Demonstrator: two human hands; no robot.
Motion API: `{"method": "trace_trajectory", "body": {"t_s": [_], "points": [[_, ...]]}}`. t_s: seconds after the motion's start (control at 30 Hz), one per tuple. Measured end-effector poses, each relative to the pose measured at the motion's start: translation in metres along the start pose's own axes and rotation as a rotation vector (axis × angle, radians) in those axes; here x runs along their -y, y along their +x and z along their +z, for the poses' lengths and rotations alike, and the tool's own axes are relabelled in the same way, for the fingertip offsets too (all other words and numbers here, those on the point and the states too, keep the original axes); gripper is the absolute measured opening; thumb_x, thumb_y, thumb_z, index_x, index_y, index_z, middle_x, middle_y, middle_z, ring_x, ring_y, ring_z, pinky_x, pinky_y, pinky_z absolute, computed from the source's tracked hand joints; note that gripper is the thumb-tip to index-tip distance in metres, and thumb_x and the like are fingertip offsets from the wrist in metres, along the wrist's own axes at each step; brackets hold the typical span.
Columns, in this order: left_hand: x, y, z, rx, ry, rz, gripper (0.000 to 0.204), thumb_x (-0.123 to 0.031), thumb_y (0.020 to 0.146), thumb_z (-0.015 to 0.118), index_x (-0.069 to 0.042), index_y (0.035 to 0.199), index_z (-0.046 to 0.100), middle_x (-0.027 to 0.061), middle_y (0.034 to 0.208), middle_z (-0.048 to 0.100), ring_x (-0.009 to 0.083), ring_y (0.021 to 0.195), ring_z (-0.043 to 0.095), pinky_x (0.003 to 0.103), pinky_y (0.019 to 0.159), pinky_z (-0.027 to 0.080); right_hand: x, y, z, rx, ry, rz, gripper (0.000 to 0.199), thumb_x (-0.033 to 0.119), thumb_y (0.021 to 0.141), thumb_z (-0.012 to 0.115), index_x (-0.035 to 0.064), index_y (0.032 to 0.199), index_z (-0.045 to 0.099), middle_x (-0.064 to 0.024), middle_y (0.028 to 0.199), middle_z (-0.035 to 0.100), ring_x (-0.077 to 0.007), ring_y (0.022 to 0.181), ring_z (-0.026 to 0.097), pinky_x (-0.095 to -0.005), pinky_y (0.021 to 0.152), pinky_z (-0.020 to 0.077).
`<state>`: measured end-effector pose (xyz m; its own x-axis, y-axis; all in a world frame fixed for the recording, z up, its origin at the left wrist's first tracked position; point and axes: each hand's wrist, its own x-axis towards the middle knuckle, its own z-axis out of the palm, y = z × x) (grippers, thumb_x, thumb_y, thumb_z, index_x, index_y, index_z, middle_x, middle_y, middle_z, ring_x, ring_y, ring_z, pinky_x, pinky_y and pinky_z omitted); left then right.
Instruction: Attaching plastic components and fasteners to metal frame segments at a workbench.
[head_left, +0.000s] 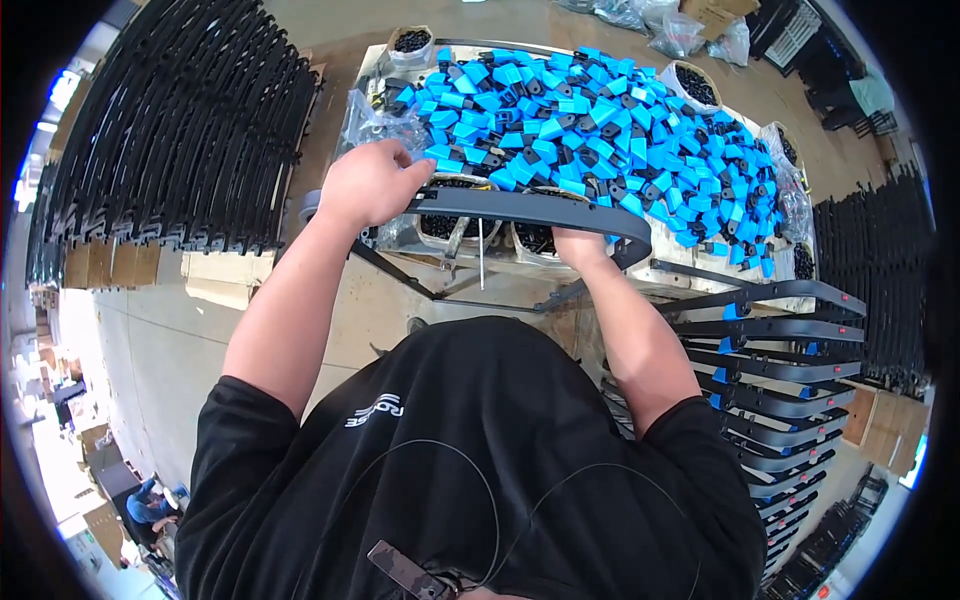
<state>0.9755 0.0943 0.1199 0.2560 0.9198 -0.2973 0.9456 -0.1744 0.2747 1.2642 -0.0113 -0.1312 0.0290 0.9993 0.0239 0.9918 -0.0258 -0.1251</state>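
Observation:
A long curved black bar (530,208) lies across the near edge of the table. My left hand (372,183) is closed around its left end. Only the wrist and heel of my right hand (580,246) show under the bar near its right end; the bar hides those fingers. Just beyond the bar spreads a big heap of small blue-and-black clip parts (600,130).
Several finished black bars with blue clips (770,360) are stacked at my right. Racks of black bars (170,130) stand at the left and more at the far right (875,280). Tubs of small black parts (412,42) ring the table. A person (150,505) crouches at lower left.

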Motion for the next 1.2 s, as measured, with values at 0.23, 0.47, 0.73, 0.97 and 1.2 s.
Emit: {"method": "trace_trajectory", "body": {"t_s": [0.23,0.47,0.73,0.97,1.2], "points": [[0.003,-0.002,0.002,-0.059,-0.015,0.027,0.050,-0.053,0.088,0.060,-0.007,0.104,0.074,0.0168,0.102,0.074,0.0343,0.100,0.070,0.044,0.090,0.053,-0.007,-0.005,-0.010,-0.091,0.163,0.060,0.026,0.013,0.091,0.059,0.0061,0.115,0.068,-0.0135,0.101,0.071,-0.0316,0.091,0.069,-0.0450,0.081,0.0533],[0.002,-0.004,0.002,-0.071,-0.023,0.034,0.049,-0.052,0.088,0.060,-0.007,0.101,0.074,0.0167,0.100,0.074,0.0343,0.099,0.070,0.044,0.088,0.053,0.015,-0.025,-0.050,-0.036,2.167,0.698,0.011,0.011,0.097,0.059,0.0070,0.106,0.063,-0.0046,0.086,0.059,-0.0179,0.072,0.056,-0.0281,0.062,0.0430],[0.004,-0.004,0.003,-0.113,0.000,0.046,0.048,-0.052,0.089,0.060,-0.007,0.099,0.074,0.0162,0.099,0.074,0.0338,0.098,0.070,0.044,0.087,0.054,0.044,-0.045,-0.063,0.350,2.304,0.635,0.006,0.015,0.099,0.056,0.0098,0.099,0.057,-0.0040,0.082,0.055,-0.0174,0.070,0.051,-0.0307,0.061,0.0393],[0.011,-0.008,0.015,-0.319,-0.149,0.194,0.040,-0.044,0.090,0.064,-0.005,0.093,0.072,0.0166,0.090,0.073,0.0351,0.093,0.070,0.042,0.083,0.055,0.050,-0.082,-0.060,0.435,2.183,0.670,0.018,0.025,0.104,0.048,0.0102,0.097,0.054,0.0006,0.069,0.042,-0.0139,0.056,0.038,-0.0318,0.052,0.0322],[0.063,-0.062,0.068,-0.690,-0.437,1.064,0.020,-0.003,0.073,0.074,-0.004,0.089,0.063,0.0119,0.087,0.063,0.0336,0.080,0.060,0.042,0.075,0.049,0.042,-0.174,-0.075,0.222,2.091,0.821,0.004,0.012,0.096,0.057,0.0100,0.096,0.053,0.0015,0.071,0.045,-0.0121,0.059,0.042,-0.0288,0.054,0.0303]]}}
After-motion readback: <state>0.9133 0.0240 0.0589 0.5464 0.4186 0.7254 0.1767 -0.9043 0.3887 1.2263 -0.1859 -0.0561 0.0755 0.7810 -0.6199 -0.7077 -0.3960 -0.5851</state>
